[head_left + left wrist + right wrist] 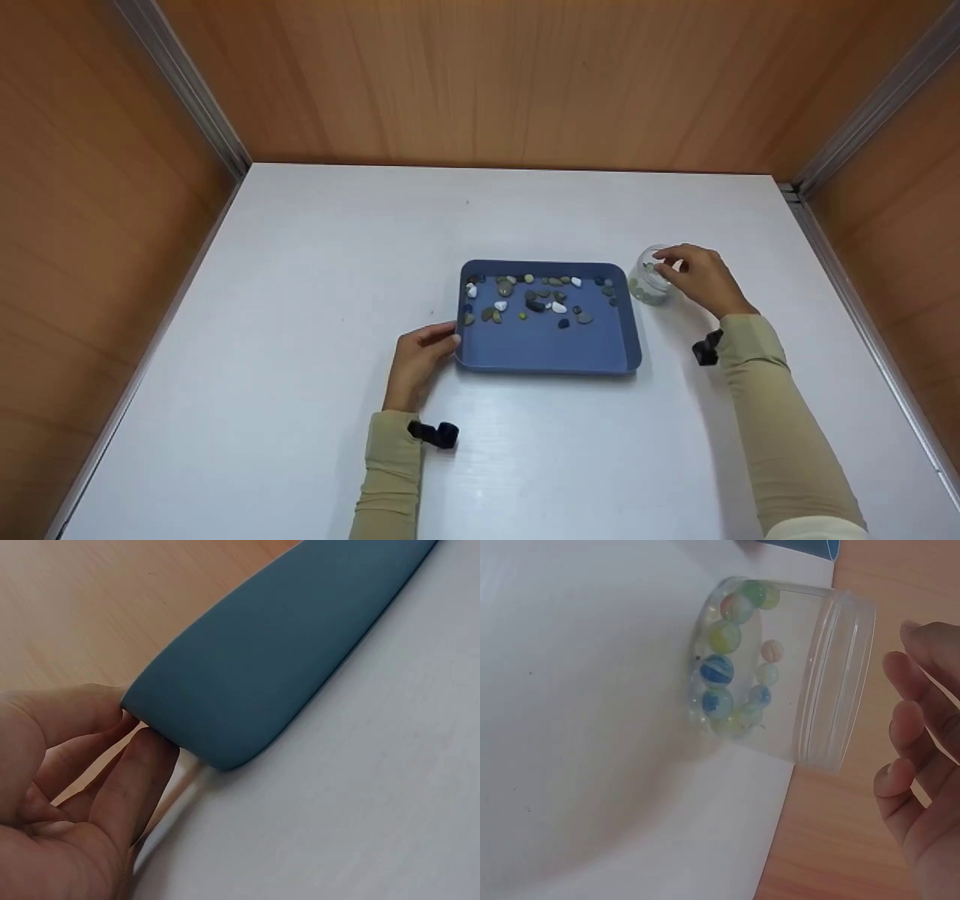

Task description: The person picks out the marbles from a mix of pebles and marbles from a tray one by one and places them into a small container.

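Observation:
A shallow blue tray (551, 352) lies on the table with pebbles (559, 307) spread mostly over its far half. My left hand (420, 360) holds the tray by its left side near the front corner, thumb and fingers at the wall, as the left wrist view also shows. Right of the tray stands a clear jar (787, 667), uncapped, with several coloured glass marbles (718, 670) at its bottom. Above its mouth hovers my right hand (701, 277), fingers loosely bent and fingertips apart. Nothing shows between them in the right wrist view.
The white tabletop (300, 300) carries the tray and jar. Wood-grain panels (487, 82) rise behind and on both sides, with metal strips at the corners. A black wrist camera (706, 349) sits on the right cuff and another (439, 435) on the left.

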Available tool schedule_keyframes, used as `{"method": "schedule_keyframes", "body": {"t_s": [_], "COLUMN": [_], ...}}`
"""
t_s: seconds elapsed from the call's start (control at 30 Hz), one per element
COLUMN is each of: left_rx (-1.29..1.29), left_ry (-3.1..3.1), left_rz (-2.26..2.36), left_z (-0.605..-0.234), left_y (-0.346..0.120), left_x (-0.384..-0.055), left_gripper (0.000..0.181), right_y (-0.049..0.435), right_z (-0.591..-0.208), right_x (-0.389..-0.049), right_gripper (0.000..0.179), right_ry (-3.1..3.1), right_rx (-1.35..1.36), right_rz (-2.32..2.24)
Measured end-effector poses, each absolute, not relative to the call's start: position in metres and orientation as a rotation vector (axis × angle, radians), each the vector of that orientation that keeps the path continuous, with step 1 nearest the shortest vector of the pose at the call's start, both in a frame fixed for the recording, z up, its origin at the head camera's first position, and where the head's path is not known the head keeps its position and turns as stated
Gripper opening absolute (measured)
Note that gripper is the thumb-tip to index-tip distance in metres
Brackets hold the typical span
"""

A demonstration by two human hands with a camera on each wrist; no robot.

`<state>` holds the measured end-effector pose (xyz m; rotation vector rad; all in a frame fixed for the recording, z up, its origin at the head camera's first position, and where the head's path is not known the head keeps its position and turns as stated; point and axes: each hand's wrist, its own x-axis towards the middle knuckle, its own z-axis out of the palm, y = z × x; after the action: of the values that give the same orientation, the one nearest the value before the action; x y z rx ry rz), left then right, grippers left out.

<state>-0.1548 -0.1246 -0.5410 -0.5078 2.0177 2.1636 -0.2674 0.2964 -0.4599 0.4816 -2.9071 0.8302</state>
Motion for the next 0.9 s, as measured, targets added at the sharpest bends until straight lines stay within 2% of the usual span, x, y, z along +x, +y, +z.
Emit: {"method": "schedule_keyframes", "body": {"t_s": [0.9], "left_rx": [-0.506], "left_ry": [1.97], "left_rz": [2.2], "left_z": [-0.541], "left_y": [-0.125], "left_x": [-0.155], "left_gripper": [0.033], "right_y": [0.247], "right_z": [-0.46], "right_x": [-0.273], "right_gripper": [0.023], "right_ry": [-2.894], "right_rx": [0.576], "right_rz": [0.943]}}
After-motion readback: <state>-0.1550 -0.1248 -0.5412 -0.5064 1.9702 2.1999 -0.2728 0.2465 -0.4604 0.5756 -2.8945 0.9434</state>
